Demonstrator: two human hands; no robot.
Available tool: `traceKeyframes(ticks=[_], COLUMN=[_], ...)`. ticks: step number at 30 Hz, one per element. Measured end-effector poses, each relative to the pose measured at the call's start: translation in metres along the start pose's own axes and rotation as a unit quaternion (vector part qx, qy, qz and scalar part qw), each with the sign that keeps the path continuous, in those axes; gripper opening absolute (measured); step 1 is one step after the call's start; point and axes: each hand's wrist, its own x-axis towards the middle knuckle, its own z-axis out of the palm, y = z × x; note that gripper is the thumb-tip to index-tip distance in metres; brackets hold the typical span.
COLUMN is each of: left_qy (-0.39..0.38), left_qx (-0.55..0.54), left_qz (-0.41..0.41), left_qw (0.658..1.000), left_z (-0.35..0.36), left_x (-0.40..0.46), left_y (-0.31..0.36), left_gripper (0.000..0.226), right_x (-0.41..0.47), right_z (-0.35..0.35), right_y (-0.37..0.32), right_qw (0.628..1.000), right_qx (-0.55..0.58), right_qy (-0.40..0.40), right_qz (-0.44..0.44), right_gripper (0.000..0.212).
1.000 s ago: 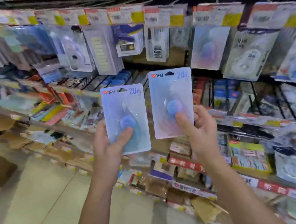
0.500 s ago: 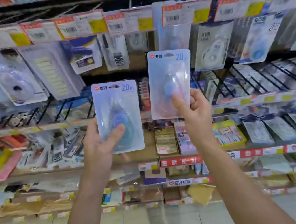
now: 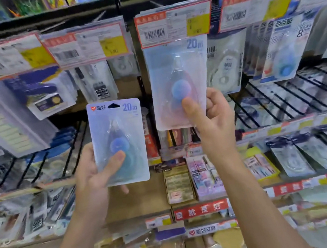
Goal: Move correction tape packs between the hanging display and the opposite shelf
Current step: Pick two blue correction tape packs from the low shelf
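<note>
The right hand point(image 3: 213, 122) lifts one correction tape pack point(image 3: 180, 83) up under a price tag point(image 3: 173, 24); the left hand point(image 3: 93, 172) grips another pack point(image 3: 118, 141) lower down — the hang hole, hidden behind the tag, could miss its peg
</note>
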Motion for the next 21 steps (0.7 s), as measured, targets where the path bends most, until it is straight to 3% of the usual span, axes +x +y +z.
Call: traceKeyframes(ticks=[7, 12, 21], left_qy=[-0.018, -0.030, -0.034], left_qx=[0.007, 0.001, 0.012], left_qz=[-0.009, -0.006, -0.006], left_qw=[1.000, 1.000, 0.999], left_z=[0.012, 0.019, 0.017], left_x=[0.021, 0.031, 0.042], left_y=[-0.004, -0.006, -0.004], left_gripper=[0.057, 0.033, 0.034], right_x=[0.015, 0.023, 0.027], right_z=[0.002, 0.006, 0.009], right_y=[-0.007, -0.012, -0.006], right_qw=[1.000, 1.000, 1.000], right_qx=[0.025, 0.019, 0.004], right_qy=[0.001, -0.013, 0.003], right_qz=[-0.009, -0.014, 0.002], right_gripper=[0.025, 0.024, 0.024])
